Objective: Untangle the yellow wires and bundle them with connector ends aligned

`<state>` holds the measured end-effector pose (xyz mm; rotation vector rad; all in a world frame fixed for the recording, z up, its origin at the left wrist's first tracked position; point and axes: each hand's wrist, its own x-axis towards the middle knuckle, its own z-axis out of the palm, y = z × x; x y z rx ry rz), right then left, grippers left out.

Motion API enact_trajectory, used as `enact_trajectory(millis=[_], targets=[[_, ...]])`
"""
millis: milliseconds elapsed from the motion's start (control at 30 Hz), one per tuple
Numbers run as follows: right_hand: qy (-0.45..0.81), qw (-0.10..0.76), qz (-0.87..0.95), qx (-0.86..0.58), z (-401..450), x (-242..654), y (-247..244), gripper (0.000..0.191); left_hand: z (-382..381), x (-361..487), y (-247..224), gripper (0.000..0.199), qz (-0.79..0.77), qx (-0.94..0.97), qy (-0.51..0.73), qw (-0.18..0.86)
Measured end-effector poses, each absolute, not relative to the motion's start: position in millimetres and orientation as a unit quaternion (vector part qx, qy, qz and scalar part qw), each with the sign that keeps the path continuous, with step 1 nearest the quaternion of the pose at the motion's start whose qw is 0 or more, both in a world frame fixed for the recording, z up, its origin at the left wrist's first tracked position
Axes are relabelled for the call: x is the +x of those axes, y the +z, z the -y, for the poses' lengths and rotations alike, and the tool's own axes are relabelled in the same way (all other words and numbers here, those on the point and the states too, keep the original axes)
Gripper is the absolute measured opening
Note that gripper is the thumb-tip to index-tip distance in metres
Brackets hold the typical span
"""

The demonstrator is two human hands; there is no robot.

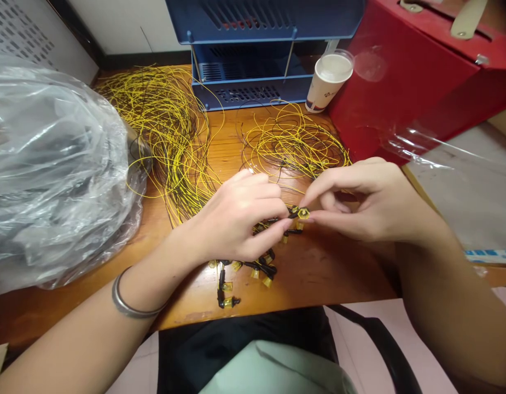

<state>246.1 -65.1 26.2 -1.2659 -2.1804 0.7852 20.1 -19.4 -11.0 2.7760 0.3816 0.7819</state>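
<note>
My left hand [248, 210] is closed, its thumb and forefinger pinching a small black wired connector [292, 211]. At the connector's end, facing up, is a yellow hexagonal cap [304, 213]. The thumb and forefinger of my right hand [359, 200] close on this cap from the right. Below my left hand lie several black connectors with translucent yellow caps [228, 302] on the wooden table [318, 273]. Their wires join a long bundle of yellow and black wires [179, 169] that passes behind my left hand.
A second pile of yellow and black wires [294, 139] lies behind my hands. A clear plastic bag [59, 180] bulges at the left. At the back stand a blue shelf rack [253, 82] and a paper cup [329, 82]. A red box [400, 82] is at the right.
</note>
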Motion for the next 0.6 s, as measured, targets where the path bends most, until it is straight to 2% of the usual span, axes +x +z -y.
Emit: enact_trajectory(millis=[167, 467, 600], targets=[[0.249, 0.343, 0.816, -0.394, 63.1, 246.5, 18.9, 0.011, 18.0, 22.5, -14.6, 0.021, -0.115, 0.934, 0.319, 0.110], [0.260, 0.333, 0.831, -0.360, 61.7, 247.4, 18.3, 0.017, 17.3, 22.9, -13.4, 0.023, -0.116, 0.934, 0.315, 0.119], [0.238, 0.320, 0.853, -0.337, 60.6, 247.9, 17.6, 0.010, 17.5, 23.1, -12.3, 0.021, -0.114, 0.933, 0.313, 0.136]])
